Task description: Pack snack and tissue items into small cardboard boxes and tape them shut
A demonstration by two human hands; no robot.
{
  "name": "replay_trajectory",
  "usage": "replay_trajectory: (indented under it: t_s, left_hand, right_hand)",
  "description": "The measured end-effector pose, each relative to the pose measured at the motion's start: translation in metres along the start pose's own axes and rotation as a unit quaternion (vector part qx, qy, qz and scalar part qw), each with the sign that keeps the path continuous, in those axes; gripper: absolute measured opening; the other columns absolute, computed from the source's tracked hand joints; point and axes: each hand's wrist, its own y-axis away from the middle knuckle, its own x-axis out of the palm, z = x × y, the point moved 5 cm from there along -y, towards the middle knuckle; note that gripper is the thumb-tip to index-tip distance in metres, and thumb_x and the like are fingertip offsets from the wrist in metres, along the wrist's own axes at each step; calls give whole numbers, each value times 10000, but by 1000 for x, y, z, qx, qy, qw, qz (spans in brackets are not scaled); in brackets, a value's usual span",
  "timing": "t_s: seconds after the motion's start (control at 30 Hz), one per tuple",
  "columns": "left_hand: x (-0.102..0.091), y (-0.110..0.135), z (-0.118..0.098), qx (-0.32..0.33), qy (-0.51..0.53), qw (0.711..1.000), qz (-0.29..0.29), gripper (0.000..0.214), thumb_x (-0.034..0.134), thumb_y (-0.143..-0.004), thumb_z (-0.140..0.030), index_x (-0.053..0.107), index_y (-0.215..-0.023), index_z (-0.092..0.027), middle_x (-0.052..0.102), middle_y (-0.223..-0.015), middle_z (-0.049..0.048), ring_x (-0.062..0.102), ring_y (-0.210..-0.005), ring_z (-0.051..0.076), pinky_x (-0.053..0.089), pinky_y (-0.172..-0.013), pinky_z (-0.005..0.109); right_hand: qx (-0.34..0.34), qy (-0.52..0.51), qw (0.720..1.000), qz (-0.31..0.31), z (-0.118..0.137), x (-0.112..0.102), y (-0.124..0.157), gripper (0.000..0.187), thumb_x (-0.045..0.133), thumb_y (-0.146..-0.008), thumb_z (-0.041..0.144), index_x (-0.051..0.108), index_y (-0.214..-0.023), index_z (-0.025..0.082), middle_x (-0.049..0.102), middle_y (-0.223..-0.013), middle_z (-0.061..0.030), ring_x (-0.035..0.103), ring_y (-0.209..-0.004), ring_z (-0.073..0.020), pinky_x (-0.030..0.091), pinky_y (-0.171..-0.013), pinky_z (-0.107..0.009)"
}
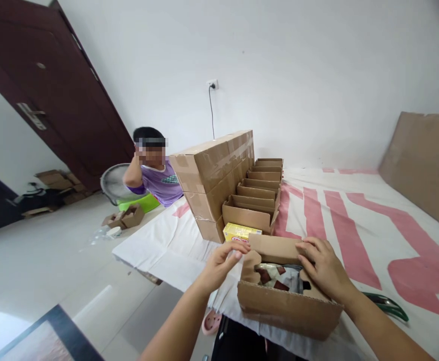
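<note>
An open cardboard box (289, 306) stands on the cloth-covered table in front of me, its lid flap (274, 246) raised at the back. Inside lies a pale bundle (279, 278) with dark red patches and a grey part; its kind is unclear. My left hand (221, 263) is at the flap's left end, fingers extended and thumb apart, with the fingertips close to the cardboard. On the right, my right hand (324, 265) has its bent fingers over the flap's right edge and its palm above the box's side. A yellow box (240, 231) sits just behind the flap.
Several open cardboard boxes (247, 216) form a row beside a stack of taped cartons (214, 183). A green-handled tool (388, 306) lies right of my box. Beyond the table's left edge sits another person (163, 183). A large cardboard sheet (426, 165) stands at right.
</note>
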Motion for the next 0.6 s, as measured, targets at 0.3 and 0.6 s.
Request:
replay_trajectory:
  t_s: [0.3, 0.6]
  left_hand:
    - [39, -10, -35, 77, -227, 924, 297, 734, 109, -967, -641, 732, -1038, -259, 750, -1008, 71, 560, -1211, 274, 164, -1169, 460]
    - [5, 0, -45, 77, -429, 892, 117, 331, 534, -935, -438, 640, -719, -210, 662, -768, 23, 588, -957, 227, 307, -1037, 456]
  right_hand:
    - [6, 5, 1000, 0, 0, 1, 0, 220, 545, -917, 255, 676, -1085, 202, 633, -1125, -112, 580, -1044, -290, 509, -930, -476]
    - [26, -1, 1000, 13, 0, 1, -1, 212, 559, -903, 238, 668, -1081, 205, 629, -1144, -113, 572, -1069, -296, 510, -944, -478]
